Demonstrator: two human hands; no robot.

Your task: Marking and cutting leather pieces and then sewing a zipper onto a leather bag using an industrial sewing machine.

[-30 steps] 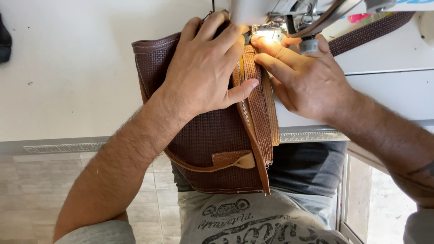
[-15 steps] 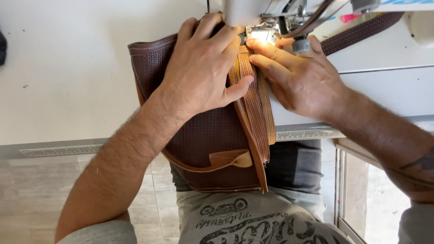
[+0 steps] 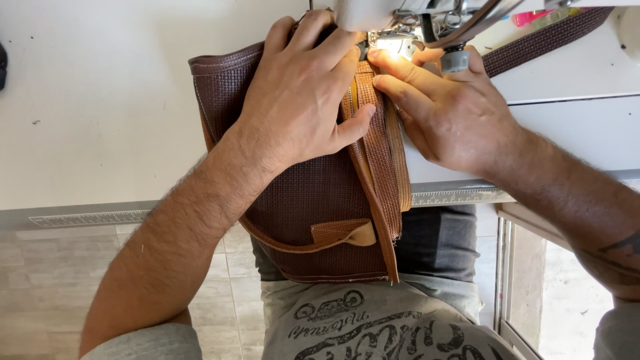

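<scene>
White table (image 3: 100,120), metal ruler strip (image 3: 87,218) along front edge. Brown woven bag (image 3: 300,207) lies on it, lower part hanging over edge. Brown strap (image 3: 547,40) runs across top right. Dark object (image 3: 3,65) at left edge, cut off.

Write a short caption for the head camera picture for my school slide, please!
Two hands, left hand and right hand, press a brown woven bag and its tan strap under a sewing machine.

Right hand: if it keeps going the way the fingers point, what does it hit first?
Likely the sewing machine head: the right hand points up-left along the tan strap, fingertips already at the lit needle area. Depth is unclear.
</scene>
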